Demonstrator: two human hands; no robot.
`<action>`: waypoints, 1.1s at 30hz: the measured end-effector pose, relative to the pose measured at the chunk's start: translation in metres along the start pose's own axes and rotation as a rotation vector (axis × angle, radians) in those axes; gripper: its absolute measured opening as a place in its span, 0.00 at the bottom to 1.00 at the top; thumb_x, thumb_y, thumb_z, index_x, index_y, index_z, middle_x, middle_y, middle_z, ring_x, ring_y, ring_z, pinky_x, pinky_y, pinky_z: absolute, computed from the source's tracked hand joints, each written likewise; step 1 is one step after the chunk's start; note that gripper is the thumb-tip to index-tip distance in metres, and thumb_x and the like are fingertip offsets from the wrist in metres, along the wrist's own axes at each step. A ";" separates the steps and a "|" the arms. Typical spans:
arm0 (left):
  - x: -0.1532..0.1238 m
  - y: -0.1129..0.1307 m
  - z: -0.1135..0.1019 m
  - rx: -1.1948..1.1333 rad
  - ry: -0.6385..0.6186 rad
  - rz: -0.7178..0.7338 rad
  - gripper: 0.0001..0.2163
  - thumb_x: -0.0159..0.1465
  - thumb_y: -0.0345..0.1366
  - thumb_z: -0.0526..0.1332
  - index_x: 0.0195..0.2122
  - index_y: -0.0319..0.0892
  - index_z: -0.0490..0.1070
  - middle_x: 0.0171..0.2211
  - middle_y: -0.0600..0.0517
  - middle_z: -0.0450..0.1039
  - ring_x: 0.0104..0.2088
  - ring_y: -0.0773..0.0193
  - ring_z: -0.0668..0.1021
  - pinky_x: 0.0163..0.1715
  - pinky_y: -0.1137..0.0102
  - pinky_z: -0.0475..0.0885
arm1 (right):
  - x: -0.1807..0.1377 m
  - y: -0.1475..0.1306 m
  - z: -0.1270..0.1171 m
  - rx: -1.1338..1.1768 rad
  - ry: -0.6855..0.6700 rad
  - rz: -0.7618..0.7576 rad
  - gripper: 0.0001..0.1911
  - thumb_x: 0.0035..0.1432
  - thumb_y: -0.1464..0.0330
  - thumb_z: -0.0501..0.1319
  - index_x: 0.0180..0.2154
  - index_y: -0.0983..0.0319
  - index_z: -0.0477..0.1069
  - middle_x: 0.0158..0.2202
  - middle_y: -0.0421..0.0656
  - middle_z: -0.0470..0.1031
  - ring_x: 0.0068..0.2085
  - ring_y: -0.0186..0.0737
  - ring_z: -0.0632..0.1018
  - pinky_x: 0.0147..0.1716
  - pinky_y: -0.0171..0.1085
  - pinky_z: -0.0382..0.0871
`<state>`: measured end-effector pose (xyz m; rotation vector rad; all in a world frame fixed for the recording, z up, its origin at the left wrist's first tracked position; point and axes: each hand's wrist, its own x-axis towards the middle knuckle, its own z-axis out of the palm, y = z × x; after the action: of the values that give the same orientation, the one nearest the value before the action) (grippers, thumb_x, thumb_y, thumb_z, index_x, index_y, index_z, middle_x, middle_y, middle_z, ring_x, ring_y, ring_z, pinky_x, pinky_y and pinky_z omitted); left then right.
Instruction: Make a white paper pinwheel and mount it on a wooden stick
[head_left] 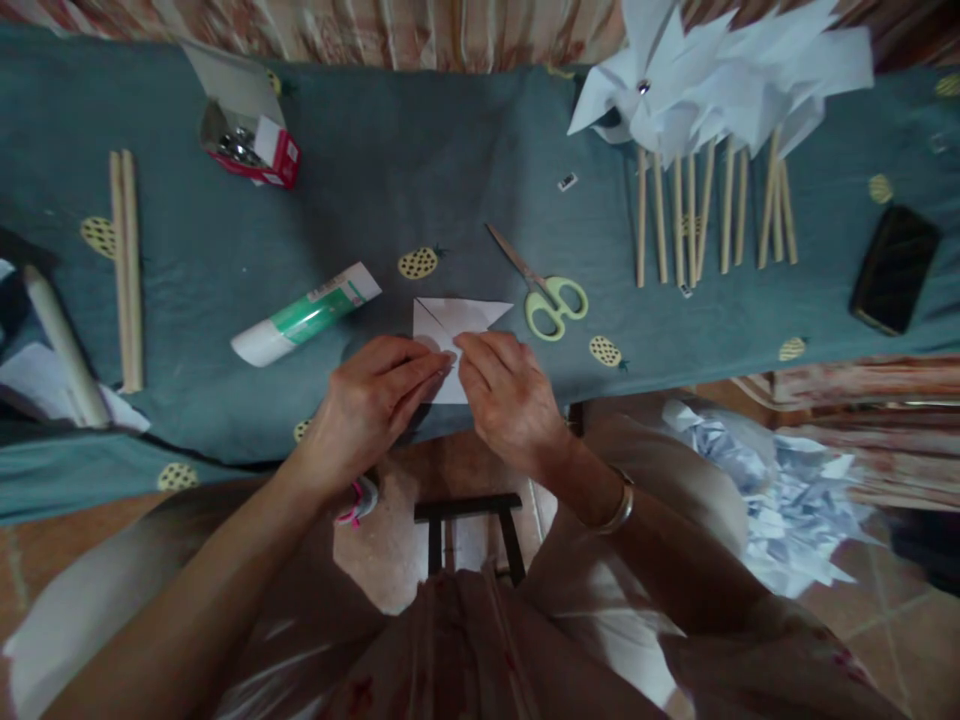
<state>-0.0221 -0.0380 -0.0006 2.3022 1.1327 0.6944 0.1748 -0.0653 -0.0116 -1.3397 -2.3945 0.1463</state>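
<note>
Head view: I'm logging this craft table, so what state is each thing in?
paper, folded, lying flat
left hand, pressing on the paper
right hand, fingertips on the paper
scissors, shut, lying flat
glue tube, lying on its side
box, open, flap up
phone, screen dark
pinwheels, assembled, piled

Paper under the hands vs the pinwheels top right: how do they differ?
The paper lies flat, creased, unmounted; the pinwheels are shaped into vanes and top wooden sticks. Left hand and right hand press the paper; nothing touches the pinwheels. Both are white paper.
</note>
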 end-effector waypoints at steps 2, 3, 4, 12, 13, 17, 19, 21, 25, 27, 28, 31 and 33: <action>0.000 -0.002 0.001 0.001 0.005 0.004 0.14 0.74 0.40 0.54 0.47 0.44 0.79 0.43 0.47 0.80 0.43 0.59 0.81 0.44 0.65 0.79 | 0.000 0.003 -0.001 0.065 -0.007 0.025 0.16 0.69 0.78 0.50 0.47 0.65 0.75 0.54 0.53 0.78 0.53 0.49 0.75 0.51 0.50 0.72; 0.000 -0.002 0.002 0.000 0.011 0.010 0.14 0.74 0.40 0.55 0.47 0.43 0.80 0.43 0.47 0.81 0.42 0.60 0.81 0.44 0.66 0.79 | -0.001 0.005 -0.002 0.104 0.002 0.040 0.16 0.68 0.78 0.50 0.48 0.65 0.75 0.54 0.53 0.78 0.54 0.48 0.75 0.52 0.50 0.73; 0.000 -0.003 0.002 -0.001 0.020 0.016 0.14 0.74 0.40 0.55 0.46 0.43 0.80 0.42 0.46 0.81 0.42 0.60 0.82 0.44 0.66 0.79 | -0.002 0.009 -0.005 0.147 0.021 0.053 0.17 0.68 0.77 0.50 0.49 0.65 0.75 0.54 0.52 0.78 0.54 0.48 0.76 0.53 0.50 0.73; -0.002 0.002 -0.001 -0.036 0.031 -0.009 0.12 0.73 0.38 0.57 0.47 0.43 0.80 0.42 0.47 0.82 0.41 0.61 0.83 0.43 0.68 0.79 | -0.010 0.036 -0.032 0.217 0.229 0.162 0.14 0.65 0.74 0.55 0.47 0.59 0.76 0.50 0.47 0.81 0.51 0.46 0.80 0.55 0.51 0.75; -0.002 0.004 -0.002 -0.043 0.034 -0.011 0.12 0.73 0.38 0.57 0.47 0.43 0.80 0.41 0.47 0.82 0.41 0.62 0.83 0.42 0.68 0.78 | -0.011 0.035 -0.033 0.215 0.241 0.158 0.12 0.65 0.73 0.56 0.46 0.59 0.76 0.49 0.47 0.81 0.51 0.46 0.80 0.54 0.51 0.75; -0.002 0.009 -0.002 -0.057 0.065 -0.012 0.10 0.72 0.37 0.58 0.44 0.44 0.80 0.41 0.49 0.83 0.40 0.62 0.83 0.42 0.69 0.79 | -0.016 0.022 -0.033 0.205 0.232 0.094 0.09 0.62 0.72 0.60 0.43 0.60 0.75 0.49 0.48 0.81 0.50 0.47 0.80 0.53 0.50 0.76; -0.002 0.010 -0.001 -0.061 0.066 -0.028 0.10 0.71 0.38 0.58 0.44 0.45 0.80 0.41 0.50 0.84 0.40 0.61 0.83 0.42 0.68 0.79 | -0.020 0.016 -0.031 0.207 0.196 0.058 0.09 0.61 0.72 0.60 0.44 0.60 0.74 0.51 0.49 0.80 0.53 0.48 0.78 0.54 0.50 0.75; -0.003 0.010 0.000 -0.064 0.053 -0.047 0.10 0.71 0.38 0.58 0.44 0.45 0.80 0.42 0.50 0.84 0.41 0.60 0.83 0.43 0.67 0.79 | -0.024 0.014 -0.029 0.209 0.152 0.053 0.10 0.60 0.72 0.61 0.44 0.60 0.73 0.54 0.50 0.78 0.55 0.49 0.77 0.56 0.52 0.73; -0.005 0.005 -0.001 -0.043 0.035 -0.074 0.10 0.70 0.37 0.58 0.45 0.44 0.79 0.42 0.49 0.83 0.41 0.61 0.83 0.43 0.67 0.79 | -0.029 0.020 -0.028 0.202 0.086 0.093 0.14 0.59 0.71 0.61 0.48 0.60 0.72 0.57 0.52 0.76 0.58 0.52 0.75 0.58 0.56 0.71; -0.006 0.003 -0.001 -0.003 0.035 -0.063 0.10 0.69 0.37 0.59 0.46 0.44 0.78 0.41 0.50 0.82 0.41 0.60 0.83 0.42 0.67 0.78 | -0.031 0.022 -0.028 0.215 0.049 0.086 0.16 0.59 0.69 0.62 0.50 0.60 0.71 0.59 0.53 0.74 0.60 0.54 0.73 0.59 0.58 0.69; -0.007 0.003 -0.002 0.028 0.038 -0.045 0.10 0.68 0.38 0.60 0.47 0.45 0.77 0.42 0.49 0.82 0.41 0.60 0.82 0.42 0.66 0.78 | -0.031 0.023 -0.028 0.224 0.028 0.080 0.17 0.59 0.68 0.63 0.50 0.60 0.71 0.59 0.53 0.73 0.60 0.55 0.73 0.60 0.59 0.69; -0.008 0.007 -0.003 0.151 0.081 0.081 0.14 0.66 0.42 0.63 0.50 0.43 0.75 0.45 0.45 0.79 0.43 0.54 0.80 0.42 0.60 0.77 | -0.033 0.022 -0.027 0.236 -0.022 0.075 0.17 0.59 0.67 0.64 0.50 0.60 0.71 0.60 0.54 0.72 0.61 0.56 0.72 0.60 0.59 0.68; -0.009 0.013 -0.002 0.237 0.105 0.201 0.16 0.66 0.44 0.64 0.51 0.42 0.73 0.44 0.44 0.79 0.43 0.52 0.78 0.40 0.58 0.75 | -0.033 0.020 -0.027 0.232 -0.039 0.075 0.15 0.59 0.67 0.64 0.49 0.60 0.71 0.60 0.53 0.73 0.60 0.56 0.73 0.60 0.59 0.68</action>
<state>-0.0207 -0.0520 0.0064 2.6344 1.0892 0.8017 0.2163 -0.0844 -0.0018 -1.3283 -2.2768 0.4600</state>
